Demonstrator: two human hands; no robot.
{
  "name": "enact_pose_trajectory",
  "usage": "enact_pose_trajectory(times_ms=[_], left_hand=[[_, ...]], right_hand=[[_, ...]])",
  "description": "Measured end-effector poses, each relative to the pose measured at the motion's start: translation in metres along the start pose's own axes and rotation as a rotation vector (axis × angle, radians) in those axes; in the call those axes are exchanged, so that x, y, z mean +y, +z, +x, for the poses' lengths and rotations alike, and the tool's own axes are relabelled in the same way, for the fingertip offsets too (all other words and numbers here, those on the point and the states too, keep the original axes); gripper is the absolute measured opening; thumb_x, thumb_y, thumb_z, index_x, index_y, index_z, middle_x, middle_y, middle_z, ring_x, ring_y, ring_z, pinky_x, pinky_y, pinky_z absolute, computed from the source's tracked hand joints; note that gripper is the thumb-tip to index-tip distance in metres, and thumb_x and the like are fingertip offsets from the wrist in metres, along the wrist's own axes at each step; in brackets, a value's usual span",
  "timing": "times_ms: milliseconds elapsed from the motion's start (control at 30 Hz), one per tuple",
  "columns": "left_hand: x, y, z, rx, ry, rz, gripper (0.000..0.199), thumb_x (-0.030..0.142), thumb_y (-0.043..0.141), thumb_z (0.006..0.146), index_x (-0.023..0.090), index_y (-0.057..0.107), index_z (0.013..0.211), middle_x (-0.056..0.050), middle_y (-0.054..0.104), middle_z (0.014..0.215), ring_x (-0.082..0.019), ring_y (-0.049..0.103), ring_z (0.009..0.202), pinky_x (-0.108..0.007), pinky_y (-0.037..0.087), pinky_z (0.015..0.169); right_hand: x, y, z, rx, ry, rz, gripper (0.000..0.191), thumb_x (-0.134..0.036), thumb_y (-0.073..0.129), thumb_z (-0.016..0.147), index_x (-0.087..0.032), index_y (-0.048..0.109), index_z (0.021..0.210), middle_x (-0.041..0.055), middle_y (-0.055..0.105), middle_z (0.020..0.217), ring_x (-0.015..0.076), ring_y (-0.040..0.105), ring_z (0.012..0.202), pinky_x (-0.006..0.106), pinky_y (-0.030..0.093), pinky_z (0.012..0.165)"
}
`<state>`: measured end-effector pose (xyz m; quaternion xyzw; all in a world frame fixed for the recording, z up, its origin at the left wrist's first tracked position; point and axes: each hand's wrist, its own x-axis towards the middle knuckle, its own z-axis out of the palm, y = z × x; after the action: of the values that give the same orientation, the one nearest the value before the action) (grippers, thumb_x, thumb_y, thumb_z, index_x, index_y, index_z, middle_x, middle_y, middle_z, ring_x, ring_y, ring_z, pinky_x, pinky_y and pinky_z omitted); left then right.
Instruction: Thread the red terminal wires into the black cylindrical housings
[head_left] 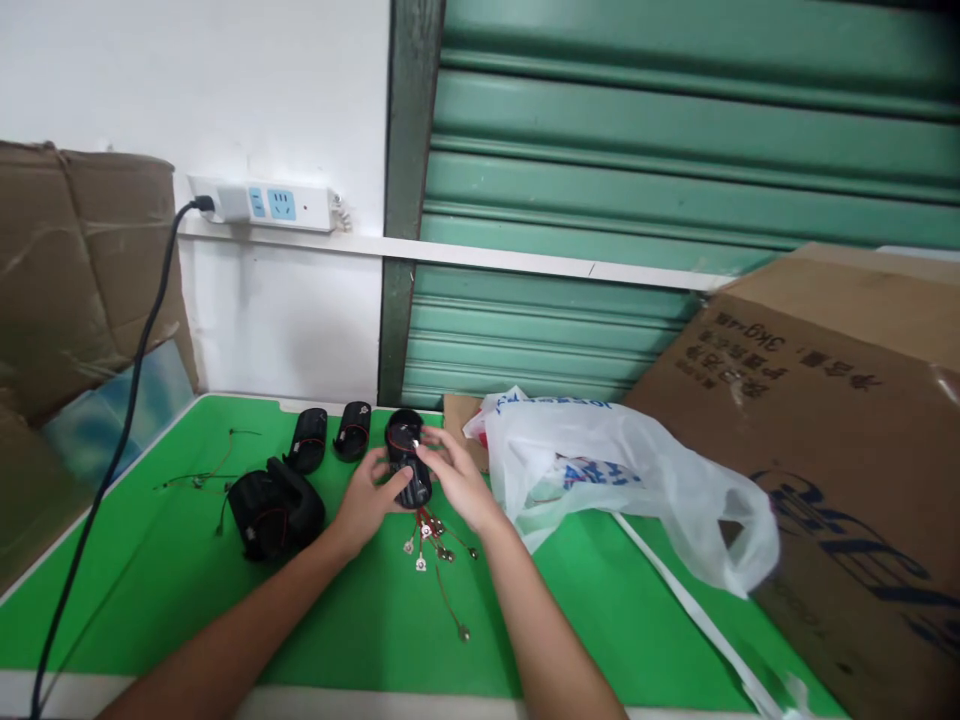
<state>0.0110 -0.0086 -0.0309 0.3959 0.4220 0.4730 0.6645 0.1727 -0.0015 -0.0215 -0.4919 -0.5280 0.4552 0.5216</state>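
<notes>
A black oval housing (409, 485) with a thin red wire inside is held upright between both hands above the green table. My left hand (372, 500) grips its left side, the thumb across the front. On the right edge, the fingers of my right hand (454, 473) are bent together near a small pale piece at the housing's opening; what they pinch is too small to make out. Just below the hands lies a bunch of small round metal parts on red wires (424, 535). One more wired part (463, 632) rests nearer the front.
Two black housings (307, 440) (352, 432) and a larger black piece (276, 510) lie left, beside thin wires (199, 481). A white plastic bag (600, 470) and a large cardboard box (840, 450) are right. A black cable (135, 370) hangs from a power strip (281, 205).
</notes>
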Motion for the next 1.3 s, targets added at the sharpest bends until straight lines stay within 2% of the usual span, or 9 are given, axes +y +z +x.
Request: enact_pose_trajectory(times_ms=[100, 200, 367, 567, 700, 833, 1100, 1200, 1300], left_hand=[[-0.003, -0.004, 0.005, 0.098, 0.088, -0.042, 0.074, 0.053, 0.090, 0.058, 0.019, 0.053, 0.113, -0.012, 0.075, 0.115, -0.027, 0.073, 0.103, -0.041, 0.059, 0.092], [-0.005, -0.008, 0.009, 0.136, 0.143, -0.026, 0.073, 0.051, 0.089, 0.060, 0.020, 0.052, 0.115, -0.012, 0.075, 0.113, -0.027, 0.072, 0.109, -0.042, 0.054, 0.102], [-0.005, -0.010, 0.006, 0.116, 0.200, 0.029, 0.075, 0.048, 0.088, 0.059, 0.020, 0.053, 0.120, -0.013, 0.071, 0.125, -0.028, 0.068, 0.116, -0.043, 0.051, 0.106], [-0.004, -0.008, 0.000, 0.031, 0.156, 0.040, 0.068, 0.066, 0.069, 0.076, 0.020, 0.060, 0.126, -0.014, 0.062, 0.137, -0.034, 0.058, 0.130, -0.045, 0.054, 0.100], [-0.002, -0.008, 0.001, -0.027, 0.085, -0.054, 0.087, 0.080, 0.065, 0.070, 0.018, 0.058, 0.131, -0.018, 0.061, 0.136, -0.036, 0.063, 0.120, -0.046, 0.056, 0.092], [0.010, -0.012, 0.003, -0.036, 0.060, -0.083, 0.096, 0.090, 0.055, 0.067, 0.018, 0.058, 0.131, -0.017, 0.064, 0.132, -0.033, 0.064, 0.116, -0.042, 0.055, 0.091], [0.018, -0.013, -0.002, -0.256, -0.125, 0.063, 0.077, 0.079, 0.067, 0.069, 0.017, 0.069, 0.115, -0.011, 0.071, 0.110, -0.027, 0.068, 0.093, -0.034, 0.053, 0.076], [0.014, -0.009, -0.007, -0.346, -0.100, 0.098, 0.060, 0.070, 0.071, 0.074, 0.016, 0.071, 0.101, -0.007, 0.072, 0.098, -0.022, 0.066, 0.087, -0.029, 0.050, 0.074], [0.012, -0.007, -0.011, -0.346, -0.066, 0.095, 0.051, 0.065, 0.073, 0.074, 0.015, 0.070, 0.085, -0.004, 0.070, 0.082, -0.018, 0.061, 0.075, -0.026, 0.047, 0.067]], right_hand=[[0.003, 0.003, -0.001, -0.094, 0.120, 0.124, 0.039, -0.046, 0.077, 0.076, -0.021, 0.071, 0.105, 0.0029, 0.069, 0.091, 0.0205, 0.067, 0.084, 0.031, 0.058, 0.064], [0.003, 0.006, -0.002, -0.157, 0.176, 0.253, 0.033, -0.041, 0.082, 0.071, -0.018, 0.073, 0.094, 0.0008, 0.067, 0.080, 0.0182, 0.065, 0.076, 0.028, 0.058, 0.057], [0.000, 0.009, 0.000, -0.067, 0.269, 0.361, 0.032, -0.034, 0.085, 0.060, -0.016, 0.073, 0.084, -0.0003, 0.066, 0.071, 0.0125, 0.058, 0.059, 0.019, 0.041, 0.042], [-0.002, -0.007, 0.009, 0.103, 0.266, 0.415, 0.038, -0.042, 0.084, 0.058, -0.018, 0.070, 0.085, -0.0023, 0.062, 0.064, 0.0113, 0.050, 0.051, 0.020, 0.030, 0.039], [-0.009, -0.017, 0.010, 0.165, 0.252, 0.432, 0.039, -0.043, 0.085, 0.055, -0.018, 0.069, 0.080, -0.0023, 0.061, 0.064, 0.0121, 0.050, 0.054, 0.021, 0.028, 0.040], [-0.017, -0.020, 0.006, 0.134, 0.264, 0.405, 0.037, -0.045, 0.086, 0.055, -0.017, 0.069, 0.072, -0.0022, 0.060, 0.063, 0.0116, 0.050, 0.056, 0.021, 0.031, 0.044], [-0.021, -0.008, -0.001, 0.007, 0.299, 0.316, 0.030, -0.042, 0.084, 0.057, -0.017, 0.072, 0.068, 0.0009, 0.066, 0.068, 0.0129, 0.052, 0.061, 0.024, 0.033, 0.053], [-0.021, -0.001, -0.001, -0.034, 0.222, 0.283, 0.026, -0.042, 0.081, 0.062, -0.018, 0.072, 0.067, 0.0019, 0.068, 0.074, 0.0152, 0.056, 0.070, 0.025, 0.038, 0.060], [-0.019, 0.004, -0.001, -0.019, 0.101, 0.213, 0.032, -0.051, 0.075, 0.073, -0.019, 0.074, 0.076, 0.0017, 0.065, 0.077, 0.0151, 0.055, 0.073, 0.024, 0.039, 0.060]])
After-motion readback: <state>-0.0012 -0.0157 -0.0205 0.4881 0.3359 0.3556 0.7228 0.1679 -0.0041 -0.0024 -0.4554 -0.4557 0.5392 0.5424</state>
